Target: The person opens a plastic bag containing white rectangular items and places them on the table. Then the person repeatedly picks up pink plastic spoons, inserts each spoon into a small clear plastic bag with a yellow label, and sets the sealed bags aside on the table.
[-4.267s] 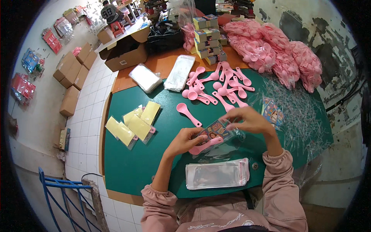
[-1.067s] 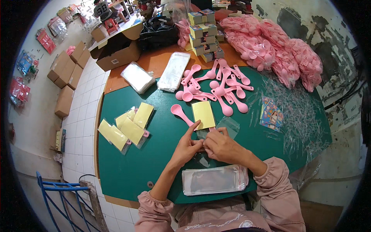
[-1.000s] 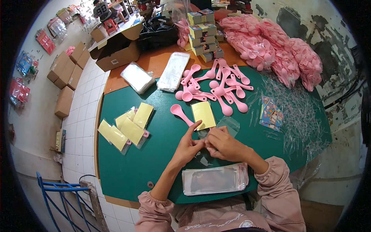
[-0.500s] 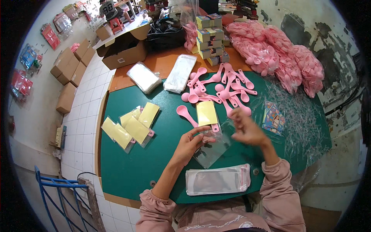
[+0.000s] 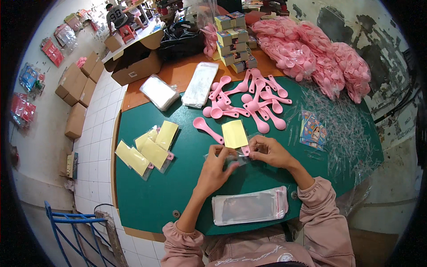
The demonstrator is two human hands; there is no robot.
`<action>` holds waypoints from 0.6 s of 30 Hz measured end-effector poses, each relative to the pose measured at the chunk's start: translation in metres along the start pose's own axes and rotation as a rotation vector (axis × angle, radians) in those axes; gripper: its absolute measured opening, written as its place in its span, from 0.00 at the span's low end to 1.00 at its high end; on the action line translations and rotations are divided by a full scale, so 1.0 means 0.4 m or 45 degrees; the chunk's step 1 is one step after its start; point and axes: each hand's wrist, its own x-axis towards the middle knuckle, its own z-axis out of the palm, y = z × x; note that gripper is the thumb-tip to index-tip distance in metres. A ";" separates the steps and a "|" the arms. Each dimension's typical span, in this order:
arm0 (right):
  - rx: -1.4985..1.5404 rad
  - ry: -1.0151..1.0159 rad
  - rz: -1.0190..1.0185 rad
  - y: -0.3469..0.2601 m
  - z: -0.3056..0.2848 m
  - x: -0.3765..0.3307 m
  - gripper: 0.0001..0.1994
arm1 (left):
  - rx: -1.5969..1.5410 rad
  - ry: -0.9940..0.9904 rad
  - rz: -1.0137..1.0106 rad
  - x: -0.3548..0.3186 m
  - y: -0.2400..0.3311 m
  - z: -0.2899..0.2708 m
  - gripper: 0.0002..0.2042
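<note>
On the green table in front of me lies a clear plastic bag (image 5: 243,160) with a yellow card (image 5: 234,134) and the holed handle end of a pink spoon (image 5: 245,150) showing in it. My left hand (image 5: 215,170) pinches the bag's near edge at its left side. At the right side, my right hand (image 5: 272,152) grips the same edge with thumb and fingertips, close to the handle. A loose pink measuring spoon (image 5: 209,130) rests just left of the card. Closer to me is a stack of empty clear bags (image 5: 250,207).
Several packed bags with yellow cards (image 5: 154,154) lie at left. Beyond my hands is a heap of pink spoons (image 5: 262,104). Printed cards (image 5: 313,131) and clear plastic strips (image 5: 344,138) lie right. Farther back are two bag stacks (image 5: 200,84), card piles (image 5: 232,42) and bagged spoons (image 5: 311,58).
My right hand has come down and left to the bag's edge. The bag's near end, earlier spread flat toward me, is now gathered up between both hands. The view has shifted slightly.
</note>
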 end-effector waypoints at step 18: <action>0.116 0.419 0.223 -0.022 0.070 -0.010 0.07 | -0.676 0.072 -0.728 -0.001 -0.019 0.038 0.09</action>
